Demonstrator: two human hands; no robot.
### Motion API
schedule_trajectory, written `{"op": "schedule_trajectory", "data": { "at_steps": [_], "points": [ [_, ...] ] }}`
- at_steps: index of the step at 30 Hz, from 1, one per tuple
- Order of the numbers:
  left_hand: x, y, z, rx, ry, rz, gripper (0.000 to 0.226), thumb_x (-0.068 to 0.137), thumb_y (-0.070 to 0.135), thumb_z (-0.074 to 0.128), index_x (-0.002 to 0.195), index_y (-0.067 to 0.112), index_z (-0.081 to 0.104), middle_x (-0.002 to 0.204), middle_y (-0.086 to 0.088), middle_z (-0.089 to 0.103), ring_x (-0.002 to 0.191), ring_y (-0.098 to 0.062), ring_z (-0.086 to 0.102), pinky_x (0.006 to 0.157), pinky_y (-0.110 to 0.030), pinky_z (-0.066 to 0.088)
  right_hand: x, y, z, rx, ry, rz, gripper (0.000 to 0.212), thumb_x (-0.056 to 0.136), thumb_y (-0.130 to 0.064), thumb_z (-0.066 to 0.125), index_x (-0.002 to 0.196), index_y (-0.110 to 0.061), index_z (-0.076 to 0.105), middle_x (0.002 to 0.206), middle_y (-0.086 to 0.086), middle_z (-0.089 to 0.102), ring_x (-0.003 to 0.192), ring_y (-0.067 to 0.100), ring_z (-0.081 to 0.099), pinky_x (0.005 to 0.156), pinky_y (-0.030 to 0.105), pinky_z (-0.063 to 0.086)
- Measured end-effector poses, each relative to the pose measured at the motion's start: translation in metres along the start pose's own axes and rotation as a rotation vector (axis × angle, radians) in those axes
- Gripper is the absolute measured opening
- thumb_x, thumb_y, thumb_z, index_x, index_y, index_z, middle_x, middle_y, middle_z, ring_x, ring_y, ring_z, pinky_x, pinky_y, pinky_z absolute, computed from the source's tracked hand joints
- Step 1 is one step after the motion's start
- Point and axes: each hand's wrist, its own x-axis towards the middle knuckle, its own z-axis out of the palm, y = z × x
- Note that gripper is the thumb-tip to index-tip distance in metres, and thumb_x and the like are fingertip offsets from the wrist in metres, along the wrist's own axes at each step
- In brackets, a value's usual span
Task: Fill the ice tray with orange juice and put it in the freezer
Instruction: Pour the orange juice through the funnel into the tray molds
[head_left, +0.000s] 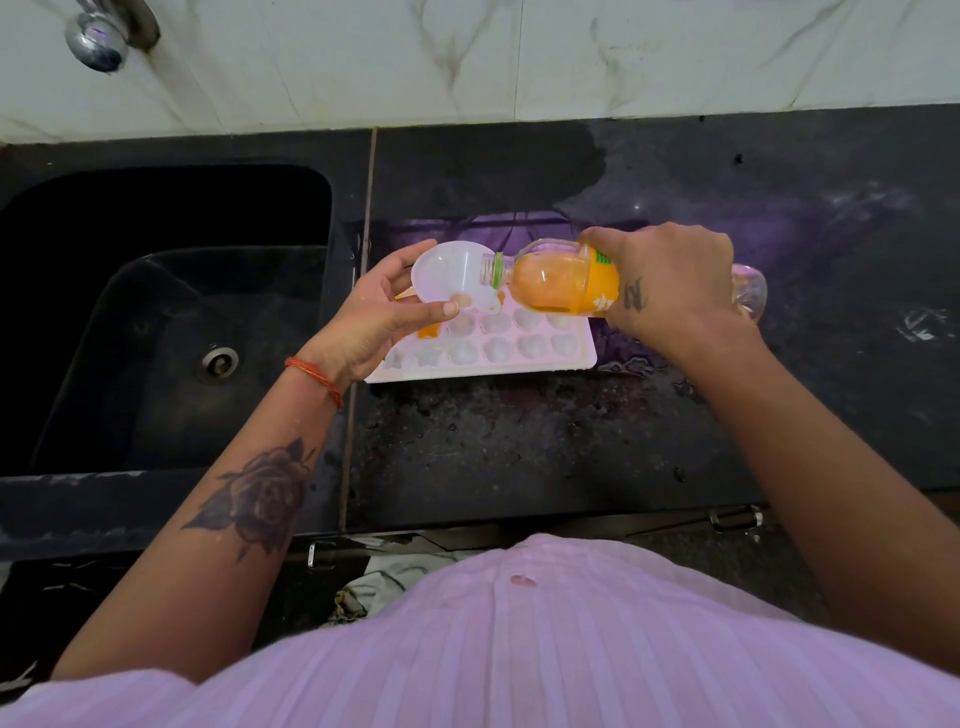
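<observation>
- The tray (519, 345) lies flat on the dark surface (519, 441), just right of the sink (156, 322). Its long axis runs left to right across the view, with the cavities facing up.
- The left hand (374, 312) is closed around a white funnel (447, 278), thumb on the near rim and fingers on the far rim, holding it over the tray's left end.
- The right hand (670, 280) grips the bottle (566, 280) around its body. The bottle lies almost level, its long axis left to right and its open neck pointing left into the funnel's mouth.
- Juice sits low in the bottle, and a little orange shows in the funnel. One or two cavities at the tray's left end look orange; the rest look pale and unfilled, so filling seems barely begun.
- Risk: the funnel's spout is hidden behind the hand, so I cannot tell which cavity it is over. If it sits off-centre, juice would run onto a rim or the surface.
- Risk: tilting the bottle further could send a surge faster than the funnel drains, overflowing the cavity into its neighbours.
- Risk: the surface looks wet around the tray, so a nudge from the left wrist could slide it.
- Risk: brimful cavities would probably slop on the carry to the freezer.
</observation>
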Motion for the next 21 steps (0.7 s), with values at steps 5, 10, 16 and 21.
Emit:
{"op": "schedule_trajectory", "data": {
  "at_steps": [5,10,16,21],
  "points": [
    [0.001,-0.001,0.001,0.009,-0.013,0.005,0.07,0.073,-0.008,0.071,0.134,0.017,0.048,0.127,-0.005,0.056,0.114,-0.019,0.058,0.082,-0.029,0.058,0.001,0.0,-0.002,-0.03,0.016,-0.013,0.047,0.086,-0.027,0.066,0.129,-0.034,0.048,0.102,0.009,0.066,0.097,0.034,0.06,0.067,0.032,0.029],
    [0.001,-0.001,0.002,0.005,-0.011,0.001,0.069,0.073,-0.008,0.07,0.133,0.018,0.048,0.132,-0.008,0.053,0.115,-0.022,0.058,0.082,-0.03,0.058,0.004,-0.001,-0.002,-0.043,0.032,-0.02,0.047,0.087,-0.028,0.066,0.13,-0.032,0.048,0.101,0.009,0.066,0.096,0.034,0.06,0.068,0.031,0.028],
    [0.001,0.002,0.0,0.007,-0.018,-0.004,0.069,0.073,-0.006,0.07,0.134,0.018,0.048,0.133,-0.009,0.053,0.118,-0.025,0.058,0.088,-0.036,0.056,0.007,0.001,0.002,-0.017,0.035,-0.012,0.047,0.084,-0.032,0.067,0.127,-0.036,0.049,0.095,0.007,0.066,0.092,0.034,0.061,0.066,0.032,0.029],
    [0.001,0.003,-0.002,0.003,-0.025,0.001,0.073,0.07,-0.005,0.074,0.135,0.016,0.047,0.129,-0.007,0.056,0.116,-0.025,0.059,0.089,-0.037,0.056,0.007,0.003,0.008,0.081,-0.003,0.024,0.054,0.078,-0.039,0.071,0.128,-0.038,0.049,0.1,0.005,0.067,0.096,0.033,0.061,0.068,0.032,0.032]
  ]
}}
